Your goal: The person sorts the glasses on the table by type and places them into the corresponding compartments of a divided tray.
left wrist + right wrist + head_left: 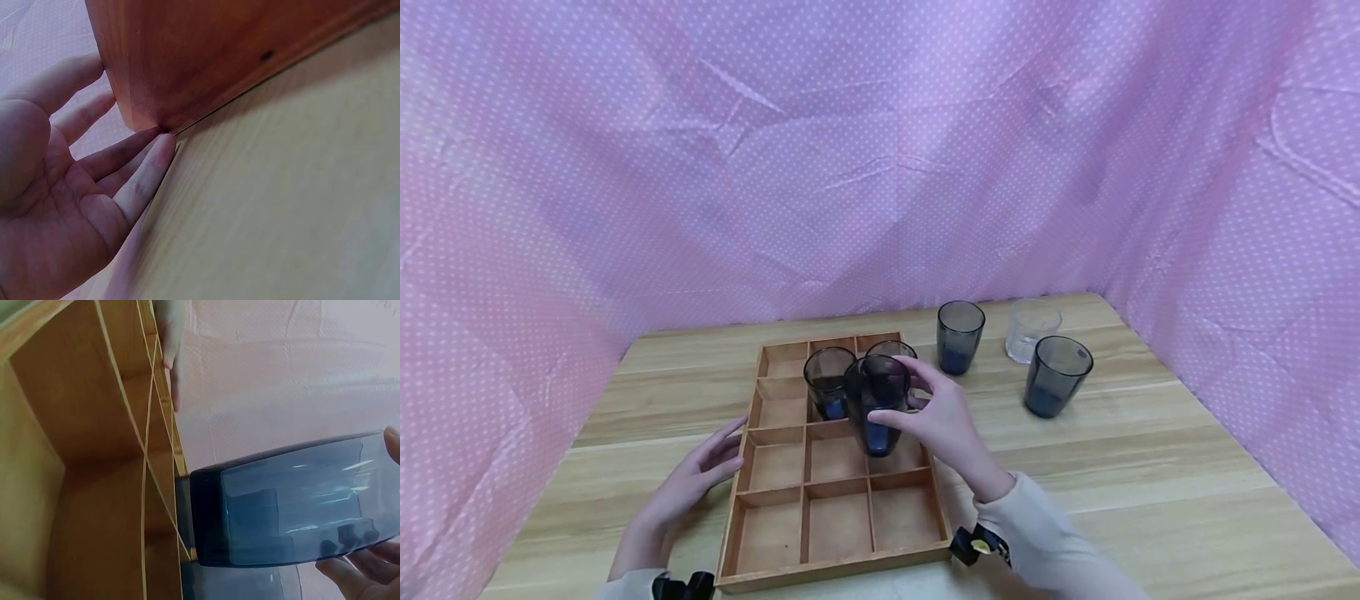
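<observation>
My right hand [936,421] grips a dark grey glass tumbler [863,408], thumb on the near side and fingers round the far side. In the right wrist view this tumbler [287,503] has its base toward the wooden compartment tray [100,506]. It is held over the middle of the tray. Behind it two more dark tumblers stand in the tray, one at the middle [822,377], the other [891,347] partly hidden to the right. My left hand [688,479] rests its extended fingers against the tray's left outer wall [187,62], fingertips low near the tabletop.
To the right of the tray stand two dark tumblers, one farther back [958,337] and one nearer [1054,379], with a clear glass [1026,333] between them. Pink dotted cloth [880,167] walls the wooden table [1150,483] at the back and sides.
</observation>
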Available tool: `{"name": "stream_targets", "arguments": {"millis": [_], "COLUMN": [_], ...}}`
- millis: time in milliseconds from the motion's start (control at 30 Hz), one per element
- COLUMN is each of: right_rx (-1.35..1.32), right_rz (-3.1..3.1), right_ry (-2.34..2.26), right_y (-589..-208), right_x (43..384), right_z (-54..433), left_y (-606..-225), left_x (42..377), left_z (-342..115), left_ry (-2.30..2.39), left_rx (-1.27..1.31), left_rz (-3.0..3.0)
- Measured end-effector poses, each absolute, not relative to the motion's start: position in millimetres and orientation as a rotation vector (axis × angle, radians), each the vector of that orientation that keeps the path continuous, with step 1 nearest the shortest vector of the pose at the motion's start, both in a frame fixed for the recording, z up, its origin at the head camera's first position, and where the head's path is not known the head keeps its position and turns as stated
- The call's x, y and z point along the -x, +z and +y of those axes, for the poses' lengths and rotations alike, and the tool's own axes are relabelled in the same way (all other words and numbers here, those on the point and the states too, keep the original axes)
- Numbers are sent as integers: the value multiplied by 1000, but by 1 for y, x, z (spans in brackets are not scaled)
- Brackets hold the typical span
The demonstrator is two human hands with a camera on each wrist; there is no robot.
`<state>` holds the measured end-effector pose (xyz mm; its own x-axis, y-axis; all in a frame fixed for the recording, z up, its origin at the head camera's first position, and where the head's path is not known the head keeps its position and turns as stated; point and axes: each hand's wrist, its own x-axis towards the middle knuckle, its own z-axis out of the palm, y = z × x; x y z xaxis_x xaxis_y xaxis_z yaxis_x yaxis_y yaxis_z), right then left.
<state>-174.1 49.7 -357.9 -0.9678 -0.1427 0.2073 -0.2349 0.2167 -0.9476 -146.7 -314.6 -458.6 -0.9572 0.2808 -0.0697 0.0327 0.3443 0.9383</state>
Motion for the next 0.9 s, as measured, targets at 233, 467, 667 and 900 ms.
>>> {"name": "stream_targets", "arguments": {"millis": [233, 467, 667, 900], "right_rx": [-433, -466, -487, -504], "right_rz": [-2351, -2307, -2308, -2371], "right_ry": [1911, 1956, 1978, 1920], "right_y": [-361, -367, -371, -373], "right_x": [172, 169, 166, 162], "right_z": [34, 19, 11, 7], "left_y": [-458, -460, -460, -461], "left_x": [146, 147, 145, 144], "left_z": [-313, -315, -314, -314], "left_ry": [1664, 1663, 1668, 1669], "left_rx": [-288, -277, -318, -296], "left_rz": [2385, 2387, 2387, 2398]}}
